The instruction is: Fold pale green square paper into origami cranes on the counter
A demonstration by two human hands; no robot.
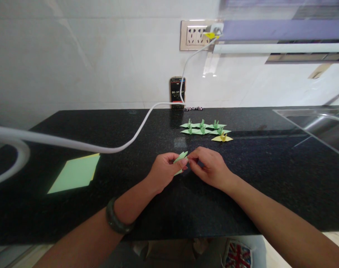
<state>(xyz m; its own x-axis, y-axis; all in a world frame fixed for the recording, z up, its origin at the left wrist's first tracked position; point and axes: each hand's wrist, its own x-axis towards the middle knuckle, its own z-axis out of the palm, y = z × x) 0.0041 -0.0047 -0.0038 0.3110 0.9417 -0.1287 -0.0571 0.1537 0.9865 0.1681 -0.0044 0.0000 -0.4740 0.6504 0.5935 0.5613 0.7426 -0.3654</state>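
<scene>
A small piece of folded green paper (181, 158) is held above the black counter, its layers pointing up and to the right. My left hand (166, 169) is closed around it, thumb on the near side. At the paper's right end, the thumb and forefinger of my right hand (210, 165) pinch its tip; the exact contact is partly hidden by the fingers. Just beyond my hands stand several green paper cranes (203, 129) in two rows. One yellow paper crane (222, 137) sits in front of them at the right.
Green and yellow paper sheets (74, 174) lie stacked at left on the black counter (125, 128). A white cable (116, 150) arches across from the wall socket (196, 35). A phone (177, 92) showing a timer leans on the wall. The sink (320, 123) is at right.
</scene>
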